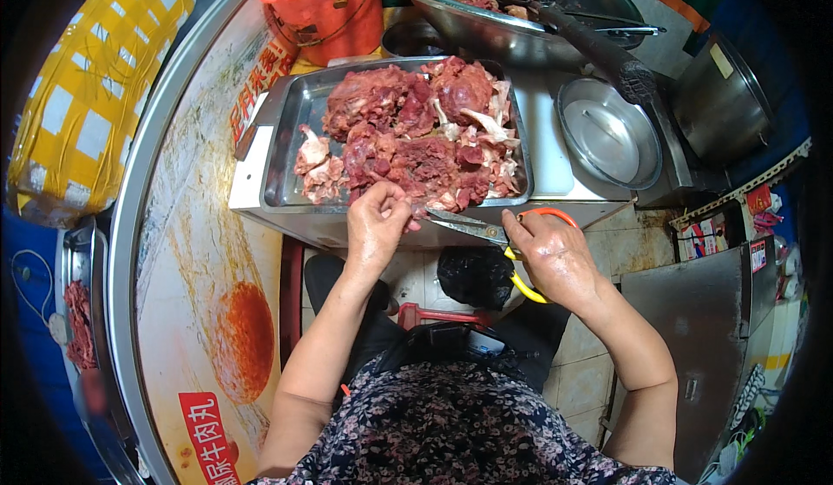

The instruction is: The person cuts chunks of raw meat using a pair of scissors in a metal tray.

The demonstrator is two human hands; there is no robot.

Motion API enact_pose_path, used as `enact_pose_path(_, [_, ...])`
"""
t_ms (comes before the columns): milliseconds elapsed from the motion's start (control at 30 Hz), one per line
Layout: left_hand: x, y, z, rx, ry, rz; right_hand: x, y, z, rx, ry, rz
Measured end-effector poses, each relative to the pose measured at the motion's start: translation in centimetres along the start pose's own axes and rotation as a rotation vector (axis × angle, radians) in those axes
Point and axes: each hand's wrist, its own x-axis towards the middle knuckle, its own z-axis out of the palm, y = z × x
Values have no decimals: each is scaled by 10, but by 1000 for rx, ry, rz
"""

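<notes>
My right hand grips scissors with one orange and one yellow handle; their blades point left. At the blade tips, my left hand pinches what looks like a small piece of meat, mostly hidden by the fingers. Both hands are at the near edge of a rectangular metal tray. Large lumps of dark red meat fill much of the tray. Pale, bony or gristly trimmings lie along its right side, with more pale scraps at the left.
Behind the tray stand an orange bucket with tools and a large metal basin of meat. To the right are a white board, a metal bowl and a tall pot. Below hangs a black plastic bag.
</notes>
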Motion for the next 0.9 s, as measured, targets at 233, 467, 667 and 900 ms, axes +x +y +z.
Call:
enact_pose_path(233, [2, -5, 3, 47, -7, 35, 4, -10, -10, -108, -76, 13])
enact_pose_path(467, [-4, -17, 15, -203, 77, -12, -5, -20, -18, -1, -126, 39])
enact_pose_path(667, [-12, -20, 31, -347, 174, -10, -6, -29, -25, -96, -154, 74])
enact_pose_path(900, [-8, -23, 39, -399, 228, -1, -5, -43, -24, -91, -180, 121])
